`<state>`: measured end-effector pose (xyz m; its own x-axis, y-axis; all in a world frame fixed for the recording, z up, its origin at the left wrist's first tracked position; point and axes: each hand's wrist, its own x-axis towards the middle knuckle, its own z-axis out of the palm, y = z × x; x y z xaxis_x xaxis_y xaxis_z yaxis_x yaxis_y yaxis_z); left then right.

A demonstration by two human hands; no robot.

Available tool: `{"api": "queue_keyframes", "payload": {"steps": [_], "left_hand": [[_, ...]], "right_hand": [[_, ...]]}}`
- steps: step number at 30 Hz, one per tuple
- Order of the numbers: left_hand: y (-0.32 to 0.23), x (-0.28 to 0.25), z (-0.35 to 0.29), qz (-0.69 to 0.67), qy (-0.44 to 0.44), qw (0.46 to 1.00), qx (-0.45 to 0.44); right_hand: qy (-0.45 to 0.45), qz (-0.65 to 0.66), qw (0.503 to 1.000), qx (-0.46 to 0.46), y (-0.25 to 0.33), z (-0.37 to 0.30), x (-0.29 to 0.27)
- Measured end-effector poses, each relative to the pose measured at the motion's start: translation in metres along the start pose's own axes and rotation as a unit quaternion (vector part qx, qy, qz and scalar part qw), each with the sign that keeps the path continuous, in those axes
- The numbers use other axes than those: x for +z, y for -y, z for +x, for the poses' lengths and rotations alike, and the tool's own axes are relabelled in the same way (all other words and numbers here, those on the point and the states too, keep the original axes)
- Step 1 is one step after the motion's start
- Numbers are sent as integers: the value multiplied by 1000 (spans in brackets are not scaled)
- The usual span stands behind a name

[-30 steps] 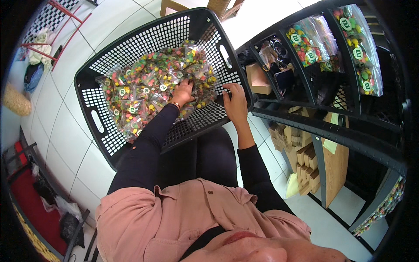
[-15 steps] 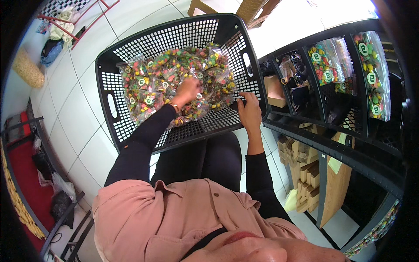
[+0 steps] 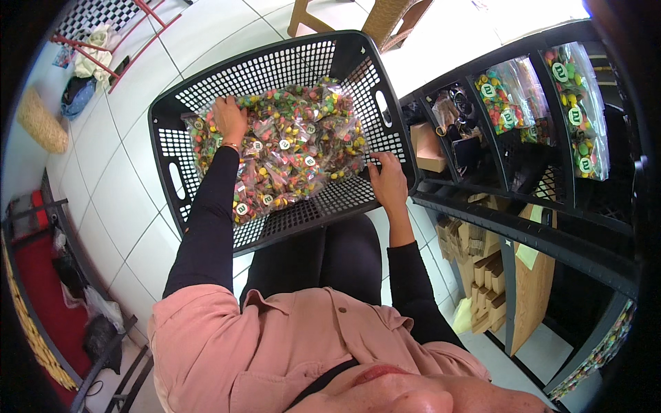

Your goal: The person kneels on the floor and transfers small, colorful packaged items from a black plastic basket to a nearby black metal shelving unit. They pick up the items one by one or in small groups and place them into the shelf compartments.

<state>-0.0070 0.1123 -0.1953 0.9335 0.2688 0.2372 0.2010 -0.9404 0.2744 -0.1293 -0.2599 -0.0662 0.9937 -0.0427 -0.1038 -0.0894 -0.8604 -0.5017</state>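
A black plastic basket (image 3: 162, 138) with perforated walls tilts across my lap. Inside lies a layer of small clear bags of colourful candy (image 3: 297, 148), many with a round white label. My left hand (image 3: 231, 122) rests on the bags at the basket's far left, fingers stretched forward and slightly apart; no bag shows lifted in it. At the near right corner, my right hand (image 3: 390, 180) curls over the basket's rim, fingers on the inner side.
To my right stands a black rack (image 3: 523, 230) holding more candy bags (image 3: 577, 113) and a cardboard box (image 3: 428, 148). Folded cardboard (image 3: 487, 282) sits below. A red-seated chair (image 3: 43, 289) is at left, a brown stool (image 3: 396, 20) beyond the basket.
My left hand has moved from the middle of the bags to the far left side. The bags lie differently, more evenly spread. My right hand stays at the rim.
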Motion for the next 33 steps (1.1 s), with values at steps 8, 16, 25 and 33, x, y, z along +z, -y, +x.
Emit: {"api": "queue_keyframes", "payload": {"steps": [8,16,25,33], "left_hand": [[-37,-31,-4,-275,5,961,19],[-219,-140,-96,-422,8,850,314],[-287,-185,-153,-527,61,749,398],[-257,-161,-167,-496,96,786,358]], "right_hand": [[35,208,977,4,-9,-1,15],[3,642,761,93,57,-13,-32],[-336,486,806,30,-22,-8,-152],[-539,278,789,102,-91,62,-234]]}}
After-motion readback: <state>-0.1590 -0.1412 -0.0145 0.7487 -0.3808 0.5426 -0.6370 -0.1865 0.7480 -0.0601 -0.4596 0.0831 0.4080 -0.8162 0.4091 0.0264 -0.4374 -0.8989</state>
